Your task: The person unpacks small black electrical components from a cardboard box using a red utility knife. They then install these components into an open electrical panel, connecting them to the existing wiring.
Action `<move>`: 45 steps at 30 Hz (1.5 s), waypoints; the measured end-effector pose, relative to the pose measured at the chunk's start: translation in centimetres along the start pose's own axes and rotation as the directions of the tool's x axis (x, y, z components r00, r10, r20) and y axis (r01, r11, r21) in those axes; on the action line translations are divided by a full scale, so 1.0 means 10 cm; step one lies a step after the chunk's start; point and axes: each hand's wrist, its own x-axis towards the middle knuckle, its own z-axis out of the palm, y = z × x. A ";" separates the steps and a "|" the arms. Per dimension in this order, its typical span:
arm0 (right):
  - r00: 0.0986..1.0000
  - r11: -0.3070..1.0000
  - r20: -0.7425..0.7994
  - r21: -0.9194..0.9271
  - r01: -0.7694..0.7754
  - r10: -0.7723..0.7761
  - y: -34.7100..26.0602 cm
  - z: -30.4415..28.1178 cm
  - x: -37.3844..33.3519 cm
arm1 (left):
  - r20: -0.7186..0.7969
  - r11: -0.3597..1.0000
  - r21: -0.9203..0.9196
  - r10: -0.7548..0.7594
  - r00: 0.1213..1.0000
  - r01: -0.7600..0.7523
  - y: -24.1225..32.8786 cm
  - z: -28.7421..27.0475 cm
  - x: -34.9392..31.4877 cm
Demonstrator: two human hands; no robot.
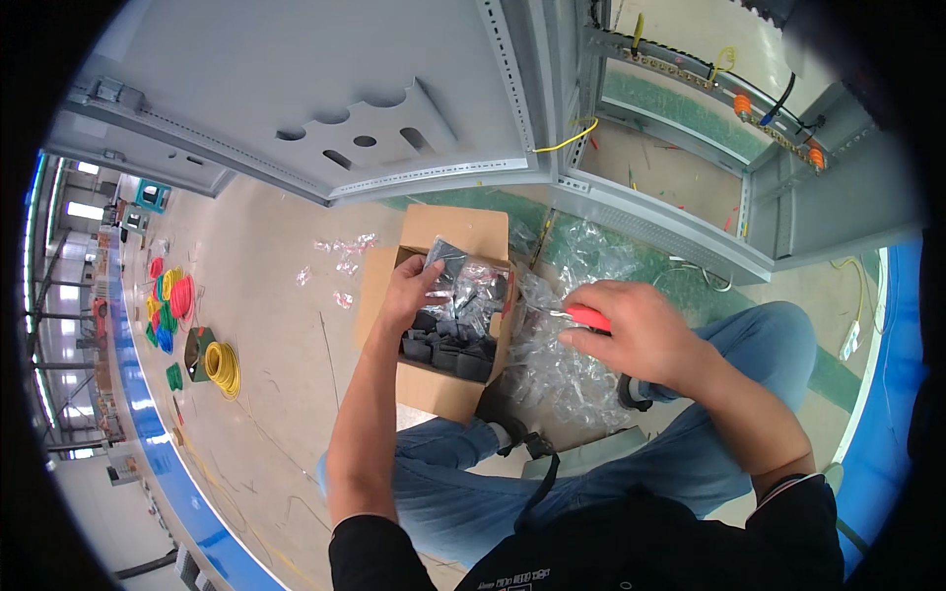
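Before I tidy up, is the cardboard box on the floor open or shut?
Open: the cardboard box has its flaps spread outward, and dark parts show inside it.

A box (434, 391) sits mid-frame, parts (448, 356) inside, wrappers (564, 371) to its right, wire coils (180, 297) far left, a cabinet (662, 225) across the top.

A person's left hand (412, 288) grips a dark piece (450, 259) in clear plastic above an open cardboard box (431, 387) of dark grey parts (461, 355). The right hand (636, 325), to the box's right, holds a red-handled tool (588, 316) over crumpled clear wrappers (567, 379) on the floor (281, 394). A grey metal cabinet (236, 84) stands ahead; coloured wire coils (182, 296) lie well apart, far left.
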 end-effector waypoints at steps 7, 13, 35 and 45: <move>0.981 0.957 -0.171 0.287 -0.036 0.088 -0.07 0.17 0.05 | 0.303 0.977 -0.076 0.214 0.929 -0.200 0.75 0.82 -1.39; 0.976 0.792 0.035 0.578 -0.194 0.213 -0.14 0.28 -0.02 | 0.144 0.937 -0.281 0.257 0.956 -0.209 0.62 1.30 -1.86; 0.967 0.933 0.205 -0.352 -0.071 0.151 0.35 0.21 -0.18 | -0.308 0.875 -0.093 0.429 0.849 -0.476 0.72 1.06 -2.05; 0.984 0.793 0.015 0.590 -0.151 0.177 -0.11 0.14 0.07 | 0.155 0.947 -0.287 0.197 0.968 -0.146 0.69 1.33 -2.04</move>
